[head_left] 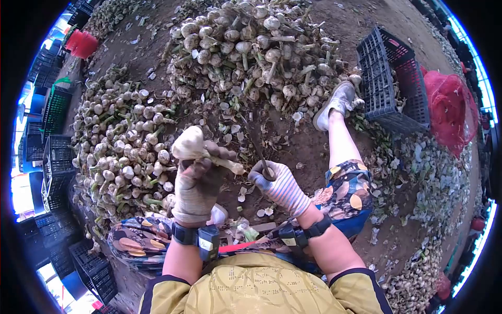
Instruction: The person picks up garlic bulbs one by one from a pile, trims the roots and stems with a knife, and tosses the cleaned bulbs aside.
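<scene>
My left hand (197,189), in a soiled knit glove, is closed around a garlic bulb (188,143). The bulb's cut-looking stem (228,165) points right, towards my other hand. In a striped glove, my right hand (282,187) grips a knife (254,138) with a thin dark blade that slants up and left over the soil. The blade stands apart from the stem. Ahead of both hands lies a large heap of garlic (246,57) with stems on. To the left spreads another pile of garlic bulbs (128,152).
A black plastic crate (377,78) stands at the right beside my shoe (337,102), with a red mesh bag (451,107) against it. Garlic skins (434,178) litter the ground on the right. Stacked dark crates (58,162) line the left edge; a red bucket (81,44) stands farther back.
</scene>
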Motion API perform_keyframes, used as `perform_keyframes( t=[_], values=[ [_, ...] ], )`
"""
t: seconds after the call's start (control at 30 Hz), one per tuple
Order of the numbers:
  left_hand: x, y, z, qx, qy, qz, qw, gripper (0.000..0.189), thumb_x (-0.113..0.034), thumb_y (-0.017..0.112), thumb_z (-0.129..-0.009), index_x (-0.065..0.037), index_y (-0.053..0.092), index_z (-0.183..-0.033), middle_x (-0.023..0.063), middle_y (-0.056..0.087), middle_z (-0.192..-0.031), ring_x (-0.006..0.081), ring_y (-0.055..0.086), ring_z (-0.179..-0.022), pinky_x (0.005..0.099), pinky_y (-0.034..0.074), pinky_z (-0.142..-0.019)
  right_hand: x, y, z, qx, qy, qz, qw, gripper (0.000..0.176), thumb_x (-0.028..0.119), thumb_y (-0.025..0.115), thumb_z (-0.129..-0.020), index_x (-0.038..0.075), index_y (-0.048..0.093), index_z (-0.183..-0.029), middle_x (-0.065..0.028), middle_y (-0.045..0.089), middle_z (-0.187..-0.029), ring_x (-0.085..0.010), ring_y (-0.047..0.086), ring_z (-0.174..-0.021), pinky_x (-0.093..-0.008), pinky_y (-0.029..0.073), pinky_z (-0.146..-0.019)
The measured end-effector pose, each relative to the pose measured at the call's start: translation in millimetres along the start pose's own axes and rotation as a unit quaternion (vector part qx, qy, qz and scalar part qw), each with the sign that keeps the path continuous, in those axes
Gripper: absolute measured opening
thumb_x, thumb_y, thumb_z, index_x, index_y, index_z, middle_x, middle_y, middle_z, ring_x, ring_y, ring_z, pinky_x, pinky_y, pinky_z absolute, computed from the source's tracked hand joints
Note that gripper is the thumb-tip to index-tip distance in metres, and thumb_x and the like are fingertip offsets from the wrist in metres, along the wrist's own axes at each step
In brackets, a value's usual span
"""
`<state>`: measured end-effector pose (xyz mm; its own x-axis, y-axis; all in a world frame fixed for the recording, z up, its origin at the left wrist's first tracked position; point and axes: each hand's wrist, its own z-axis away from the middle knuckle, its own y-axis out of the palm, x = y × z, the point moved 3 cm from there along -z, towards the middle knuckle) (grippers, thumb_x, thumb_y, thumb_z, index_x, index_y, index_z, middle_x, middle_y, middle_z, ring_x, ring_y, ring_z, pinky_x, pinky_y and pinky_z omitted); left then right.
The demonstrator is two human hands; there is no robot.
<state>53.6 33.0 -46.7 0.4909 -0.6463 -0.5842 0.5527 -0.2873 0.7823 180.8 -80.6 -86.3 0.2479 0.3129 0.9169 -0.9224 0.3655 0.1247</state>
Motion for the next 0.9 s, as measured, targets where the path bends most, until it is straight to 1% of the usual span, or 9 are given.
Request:
perform_keyframes(
  t=[0.23, 0.33, 0.47, 0.53, 0.67, 0.73, 0.77, 0.83, 0.9],
  values=[
    [1, 3, 1, -0.025, 0.052, -0.12, 0.991, 0.049, -0.005, 0.066, -0.076, -0.004, 0.046, -0.12, 0.0102, 0.061, -0.099, 0.0198, 0.061, -0.089, 0.0299, 0.052, -0.073, 0, 3, -4, -0.028, -0.023, -0.153, 0.988, 0.013, 0.019, 0.063, -0.084, 0.007, 0.058, -0.084, 0.0054, 0.049, -0.059, -0.0036, 0.043, -0.045, -0.0193, 0.033, -0.042],
    [-3, 17, 4, -0.03, 0.071, -0.234, 0.969, 0.057, -0.003, 0.068, -0.074, -0.005, 0.043, -0.125, 0.0117, 0.06, -0.101, 0.0191, 0.061, -0.09, 0.0251, 0.052, -0.07, -6, 3, -4, -0.03, -0.002, -0.165, 0.986, 0.009, 0.015, 0.064, -0.084, 0.007, 0.06, -0.084, 0.008, 0.05, -0.065, -0.001, 0.042, -0.059, -0.0185, 0.035, -0.052],
    [-8, 23, 11, 0.043, 0.036, -0.122, 0.991, 0.053, -0.014, 0.067, -0.079, -0.009, 0.043, -0.126, 0.0104, 0.052, -0.115, 0.0228, 0.054, -0.101, 0.0308, 0.051, -0.077, -8, 2, -1, -0.022, 0.023, -0.151, 0.988, 0.009, 0.015, 0.063, -0.084, 0.007, 0.059, -0.086, 0.007, 0.05, -0.065, -0.0009, 0.042, -0.058, -0.0182, 0.035, -0.051],
    [-8, 20, 10, 0.085, 0.02, 0.126, 0.988, 0.048, -0.027, 0.063, -0.084, -0.005, 0.044, -0.122, 0.0067, 0.051, -0.104, 0.0236, 0.048, -0.11, 0.0376, 0.05, -0.085, -5, 4, 2, -0.027, 0.027, -0.159, 0.987, 0.009, 0.015, 0.063, -0.084, 0.006, 0.059, -0.086, 0.0066, 0.05, -0.065, -0.0008, 0.042, -0.058, -0.0183, 0.035, -0.051],
    [2, 19, 6, 0.059, -0.019, 0.11, 0.992, 0.031, -0.035, 0.059, -0.085, -0.011, 0.049, -0.1, 0.0009, 0.043, -0.08, 0.0156, 0.04, -0.081, 0.0288, 0.046, -0.069, 11, 10, 8, -0.04, -0.114, -0.066, 0.99, 0.011, 0.011, 0.062, -0.083, 0.001, 0.059, -0.085, 0.0028, 0.056, -0.063, -0.0037, 0.048, -0.058, -0.0217, 0.042, -0.053],
    [7, 25, 7, 0.046, -0.03, 0.105, 0.993, 0.025, -0.034, 0.059, -0.084, -0.013, 0.049, -0.094, -0.0007, 0.04, -0.075, 0.014, 0.039, -0.076, 0.0265, 0.044, -0.061, 22, 10, 7, -0.045, -0.233, 0.114, 0.965, 0.01, 0.008, 0.062, -0.08, -0.001, 0.06, -0.085, -0.0041, 0.058, -0.061, -0.0057, 0.051, -0.058, -0.0251, 0.044, -0.054],
    [8, 25, 7, 0.084, -0.049, 0.204, 0.974, 0.025, -0.034, 0.059, -0.082, -0.013, 0.05, -0.092, -0.0013, 0.04, -0.074, 0.0133, 0.039, -0.074, 0.0257, 0.043, -0.056, 3, 7, -5, -0.056, -0.253, 0.15, 0.954, 0.01, 0.008, 0.063, -0.078, -0.001, 0.06, -0.081, -0.0097, 0.058, -0.06, -0.0067, 0.051, -0.057, -0.0275, 0.044, -0.053],
    [-4, 29, 7, 0.134, -0.034, 0.306, 0.942, 0.023, -0.034, 0.058, -0.083, -0.013, 0.051, -0.09, -0.0018, 0.048, -0.077, 0.0125, 0.047, -0.067, 0.0205, 0.043, -0.041, -32, 0, -20, -0.037, -0.101, 0.084, 0.991, 0.011, 0.012, 0.063, -0.08, 0.002, 0.06, -0.08, -0.001, 0.057, -0.061, -0.0084, 0.05, -0.053, -0.0271, 0.041, -0.05],
    [-47, 5, 13, 0.146, 0.08, 0.21, 0.963, 0.027, -0.034, 0.057, -0.084, -0.014, 0.053, -0.102, -0.0004, 0.053, -0.078, 0.0131, 0.052, -0.072, 0.0278, 0.052, -0.051, -51, -7, -21, -0.036, -0.037, -0.028, 0.998, 0.012, 0.015, 0.062, -0.082, 0.003, 0.059, -0.08, 0.0033, 0.052, -0.06, -0.0068, 0.046, -0.048, -0.0242, 0.038, -0.045]
  ],
)
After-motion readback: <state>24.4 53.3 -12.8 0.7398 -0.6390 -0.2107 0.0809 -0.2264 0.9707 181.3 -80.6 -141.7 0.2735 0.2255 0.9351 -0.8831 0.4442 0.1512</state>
